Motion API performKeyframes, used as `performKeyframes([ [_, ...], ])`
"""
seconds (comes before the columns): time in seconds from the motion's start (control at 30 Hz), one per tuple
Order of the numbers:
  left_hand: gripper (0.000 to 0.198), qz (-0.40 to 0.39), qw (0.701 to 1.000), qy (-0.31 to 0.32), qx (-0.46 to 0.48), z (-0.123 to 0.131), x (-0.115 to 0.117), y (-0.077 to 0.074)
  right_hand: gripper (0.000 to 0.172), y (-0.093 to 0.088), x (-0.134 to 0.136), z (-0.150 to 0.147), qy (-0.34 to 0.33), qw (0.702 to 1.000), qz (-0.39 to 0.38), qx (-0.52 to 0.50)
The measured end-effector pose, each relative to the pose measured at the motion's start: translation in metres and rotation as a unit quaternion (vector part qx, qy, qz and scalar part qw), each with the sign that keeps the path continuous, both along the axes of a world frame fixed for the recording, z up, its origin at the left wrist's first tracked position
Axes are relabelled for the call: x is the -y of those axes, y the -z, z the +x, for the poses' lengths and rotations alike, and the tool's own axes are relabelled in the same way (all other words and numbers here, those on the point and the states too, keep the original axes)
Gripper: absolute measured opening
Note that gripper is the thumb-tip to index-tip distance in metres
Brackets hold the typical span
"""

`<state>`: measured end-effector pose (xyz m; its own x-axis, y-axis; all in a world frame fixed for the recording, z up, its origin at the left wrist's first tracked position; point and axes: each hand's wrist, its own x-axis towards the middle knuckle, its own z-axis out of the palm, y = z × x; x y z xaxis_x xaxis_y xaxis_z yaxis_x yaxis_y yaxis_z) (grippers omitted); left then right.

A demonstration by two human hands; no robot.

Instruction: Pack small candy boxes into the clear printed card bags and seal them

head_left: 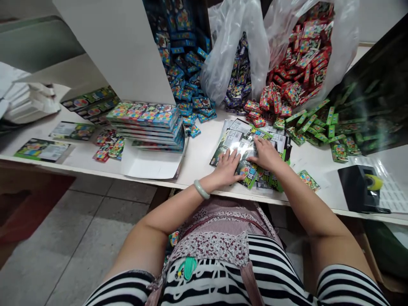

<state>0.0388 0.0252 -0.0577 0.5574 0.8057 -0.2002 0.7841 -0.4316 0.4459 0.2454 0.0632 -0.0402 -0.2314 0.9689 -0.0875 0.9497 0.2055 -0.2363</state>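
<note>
Flat printed sheets (251,173) lie in an overlapping pile near the front edge of the desk (198,163), in the middle of my feed. I see the left hand (227,167) palm down on them, fingers parted, and the right hand (267,153) resting just beside it, thumb spread wide; neither appears to grip anything. Right of the pile I have small green boxes (308,123) and a black tape dispenser (357,189); to its left, stacked printed packs (143,114).
</note>
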Motion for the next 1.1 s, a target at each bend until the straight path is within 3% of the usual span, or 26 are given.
performKeyframes([
  [0.1, 0.097, -0.004, 1.000, -0.008, 0.001, -0.001, -0.002, 0.002, 0.096, -0.003, -0.003, 0.005, 0.026, 1.000, -0.007, 0.000],
  [0.33, 0.102, -0.020, 1.000, -0.020, 0.004, 0.003, -0.004, -0.004, 0.089, -0.001, -0.021, 0.011, 0.061, 0.997, -0.033, -0.017],
  [0.53, 0.071, -0.016, 0.996, -0.037, 0.083, 0.011, -0.002, -0.010, 0.086, 0.010, -0.028, 0.015, 0.068, 0.996, -0.003, -0.060],
  [0.7, 0.056, -0.075, 0.956, -0.166, 0.229, 0.021, -0.019, -0.011, 0.076, 0.018, -0.014, 0.014, 0.078, 0.993, 0.037, -0.086],
  [0.87, 0.049, -0.153, 0.927, -0.203, 0.274, 0.023, -0.035, -0.004, 0.070, 0.032, 0.005, 0.006, 0.107, 0.983, 0.082, -0.128],
  [1.1, 0.039, -0.204, 0.884, -0.252, 0.336, 0.022, -0.031, -0.010, 0.054, 0.040, 0.019, -0.009, 0.111, 0.979, 0.103, -0.134],
])
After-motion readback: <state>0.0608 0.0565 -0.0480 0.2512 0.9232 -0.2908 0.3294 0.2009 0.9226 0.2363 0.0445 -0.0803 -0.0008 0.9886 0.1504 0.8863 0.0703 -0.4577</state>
